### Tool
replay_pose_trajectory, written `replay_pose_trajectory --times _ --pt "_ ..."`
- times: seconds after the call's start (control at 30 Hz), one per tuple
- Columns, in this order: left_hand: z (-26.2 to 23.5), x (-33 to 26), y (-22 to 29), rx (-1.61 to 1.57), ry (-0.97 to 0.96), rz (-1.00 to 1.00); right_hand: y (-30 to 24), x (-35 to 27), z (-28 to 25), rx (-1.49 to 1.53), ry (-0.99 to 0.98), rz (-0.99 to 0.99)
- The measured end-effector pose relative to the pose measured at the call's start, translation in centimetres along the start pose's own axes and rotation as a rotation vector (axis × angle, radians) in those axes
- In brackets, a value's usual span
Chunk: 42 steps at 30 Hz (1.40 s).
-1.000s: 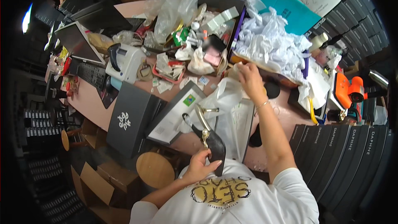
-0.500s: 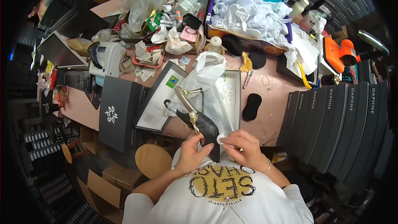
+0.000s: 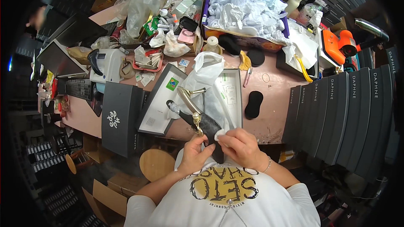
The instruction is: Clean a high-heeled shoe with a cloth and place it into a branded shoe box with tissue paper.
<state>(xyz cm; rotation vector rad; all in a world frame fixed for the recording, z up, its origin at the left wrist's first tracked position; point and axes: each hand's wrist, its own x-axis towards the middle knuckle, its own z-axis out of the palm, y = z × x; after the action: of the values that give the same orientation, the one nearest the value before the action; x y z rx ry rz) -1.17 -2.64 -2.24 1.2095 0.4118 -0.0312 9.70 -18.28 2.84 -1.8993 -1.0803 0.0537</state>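
Observation:
My left hand (image 3: 195, 154) is closed round the side of a black high-heeled shoe (image 3: 208, 124) with a gold heel, its pointed toe toward me. A gold chain with a pearl-like bead (image 3: 196, 118) crosses the shoe. Pinched in the fingers of my right hand (image 3: 243, 146) is a small white wad (image 3: 219, 134), which touches the shoe's dark upper near the toe. Beyond the shoe lies an open shoebox (image 3: 236, 96) with a white plastic bag (image 3: 206, 73) in it. Its grey lid (image 3: 162, 109) leans to the left.
A closed dark shoebox (image 3: 120, 117) stands at the left, near a white machine (image 3: 108, 65). To the right is a row of dark shoeboxes (image 3: 336, 113). A black insole-shaped pad (image 3: 253, 105) lies on the pink table (image 3: 273, 120). Crumpled white paper (image 3: 244, 12) fills a box at the back.
My right hand has moved left with the white wad, from beside the shoe onto its upper. My left hand keeps its hold. The whole view has shifted slightly.

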Motion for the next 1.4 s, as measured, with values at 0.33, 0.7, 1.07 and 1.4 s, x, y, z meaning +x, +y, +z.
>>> replay_pose_trajectory --times 0.33,0.7,1.07,1.4 --pt "0.0 0.1 0.1 -0.023 0.001 -0.037 -0.3 -0.3 -0.2 0.013 -0.057 -0.001" --pt "0.3 0.2 0.8 -0.012 -0.02 -0.023 -0.2 0.3 -0.1 0.023 0.0 -0.012" --pt "0.7 -0.1 1.4 0.013 -0.034 -0.014 -0.4 0.4 -0.2 -0.005 0.036 -0.007" --pt "0.7 0.2 1.0 0.051 -0.038 0.039 -0.2 0.1 -0.1 -0.016 0.036 -0.01"
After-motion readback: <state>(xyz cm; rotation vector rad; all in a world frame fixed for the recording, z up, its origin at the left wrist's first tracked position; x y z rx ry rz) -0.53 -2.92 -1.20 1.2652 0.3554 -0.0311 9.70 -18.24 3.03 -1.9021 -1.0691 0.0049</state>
